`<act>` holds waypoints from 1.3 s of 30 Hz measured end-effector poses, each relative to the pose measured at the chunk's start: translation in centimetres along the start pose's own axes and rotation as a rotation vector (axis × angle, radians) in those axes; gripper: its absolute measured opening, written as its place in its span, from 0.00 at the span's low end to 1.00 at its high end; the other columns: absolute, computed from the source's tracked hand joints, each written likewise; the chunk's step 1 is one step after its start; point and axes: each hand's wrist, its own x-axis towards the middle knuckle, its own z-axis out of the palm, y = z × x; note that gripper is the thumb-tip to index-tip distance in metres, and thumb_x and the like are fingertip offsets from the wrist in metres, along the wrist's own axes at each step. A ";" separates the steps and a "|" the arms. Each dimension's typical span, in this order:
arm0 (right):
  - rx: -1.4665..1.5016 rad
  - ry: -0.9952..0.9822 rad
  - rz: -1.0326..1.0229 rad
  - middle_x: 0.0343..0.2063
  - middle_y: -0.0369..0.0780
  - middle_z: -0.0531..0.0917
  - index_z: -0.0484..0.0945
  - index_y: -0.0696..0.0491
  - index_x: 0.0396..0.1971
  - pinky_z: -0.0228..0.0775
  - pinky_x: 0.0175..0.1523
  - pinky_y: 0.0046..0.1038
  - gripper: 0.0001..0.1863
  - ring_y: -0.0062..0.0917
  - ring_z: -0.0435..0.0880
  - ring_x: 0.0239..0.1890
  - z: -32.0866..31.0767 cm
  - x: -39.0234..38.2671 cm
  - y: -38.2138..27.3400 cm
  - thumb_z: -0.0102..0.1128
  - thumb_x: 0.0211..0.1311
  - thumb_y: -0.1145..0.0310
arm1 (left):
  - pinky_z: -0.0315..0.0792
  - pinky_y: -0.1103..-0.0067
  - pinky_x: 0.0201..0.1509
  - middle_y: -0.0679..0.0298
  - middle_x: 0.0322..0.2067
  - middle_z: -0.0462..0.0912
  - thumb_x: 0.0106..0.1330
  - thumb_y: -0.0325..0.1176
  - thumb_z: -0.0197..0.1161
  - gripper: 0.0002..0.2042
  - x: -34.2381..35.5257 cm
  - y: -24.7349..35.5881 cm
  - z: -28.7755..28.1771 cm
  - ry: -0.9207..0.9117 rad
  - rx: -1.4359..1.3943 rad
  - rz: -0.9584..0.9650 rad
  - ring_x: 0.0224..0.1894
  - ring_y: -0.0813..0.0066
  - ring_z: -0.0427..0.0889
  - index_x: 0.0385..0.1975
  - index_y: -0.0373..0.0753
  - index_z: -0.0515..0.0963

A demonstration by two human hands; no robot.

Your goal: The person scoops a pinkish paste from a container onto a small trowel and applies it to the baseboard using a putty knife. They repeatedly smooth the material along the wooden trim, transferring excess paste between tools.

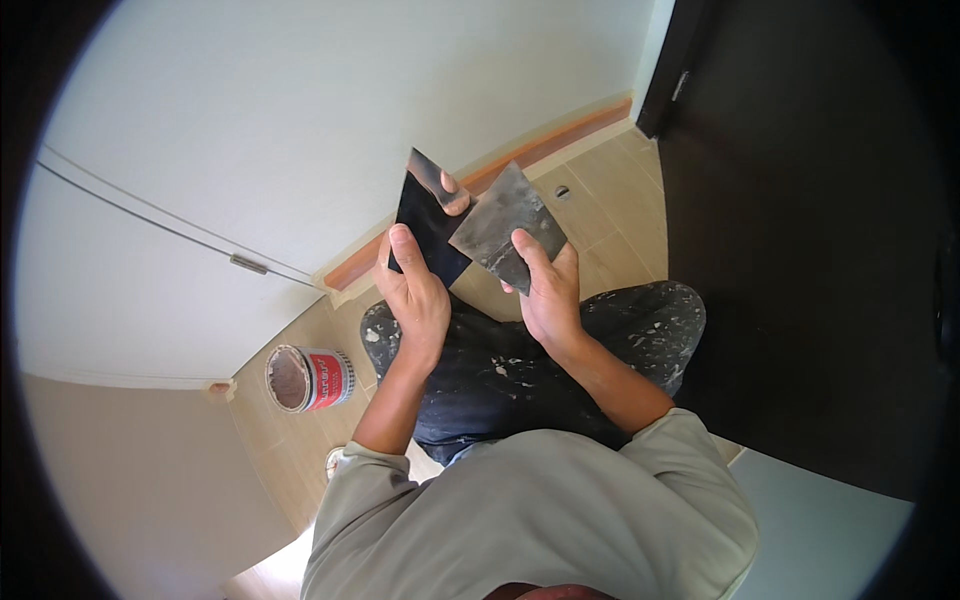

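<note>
Up in front of my knees, my left hand (420, 308) grips a shiny, dark-reflecting metal putty blade (428, 222), its thumb flat along the near side. My right hand (553, 300) pinches a second, dull grey putty blade (506, 222) between thumb and fingers. Pale smears mark that grey face. Both blades are tilted, and their inner edges meet or overlap in this view; whether they touch I cannot tell. The fingers behind each blade are mostly hidden.
An open tub (330, 380) of pale putty stands on the tiled floor (610, 250) at left. Masking tape edges the brown skirting strip (575, 130) along the white wall (330, 100). A small round metal fitting (562, 192) sits on the floor. A dark door (800, 250) stands close at right.
</note>
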 end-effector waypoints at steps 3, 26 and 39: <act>0.013 -0.010 0.019 0.30 0.34 0.81 0.77 0.55 0.40 0.69 0.25 0.24 0.06 0.16 0.79 0.27 -0.3 0.6 -0.7 0.59 0.69 0.69 | 0.58 0.81 0.28 0.73 0.25 0.71 0.81 0.43 0.43 0.23 -0.2 0.7 0.4 -0.186 0.009 0.104 0.26 0.85 0.63 0.32 0.29 0.75; -1.172 -0.995 -1.258 0.52 0.37 0.77 0.82 0.41 0.54 0.70 0.52 0.34 0.21 0.32 0.77 0.49 -1.2 1.8 -6.0 0.56 0.60 0.67 | 0.78 0.70 0.53 0.57 0.49 0.82 0.75 0.50 0.53 0.22 -1.1 2.8 -2.5 -0.353 -1.015 -0.993 0.49 0.66 0.82 0.54 0.37 0.75; -1.201 -0.560 -0.795 0.52 0.40 0.76 0.75 0.47 0.60 0.65 0.58 0.35 0.26 0.35 0.73 0.54 -2.2 7.2 -6.5 0.61 0.59 0.74 | 0.74 0.74 0.53 0.57 0.46 0.80 0.76 0.50 0.51 0.25 0.9 2.2 -4.9 -0.167 -0.720 -0.408 0.47 0.70 0.80 0.55 0.30 0.72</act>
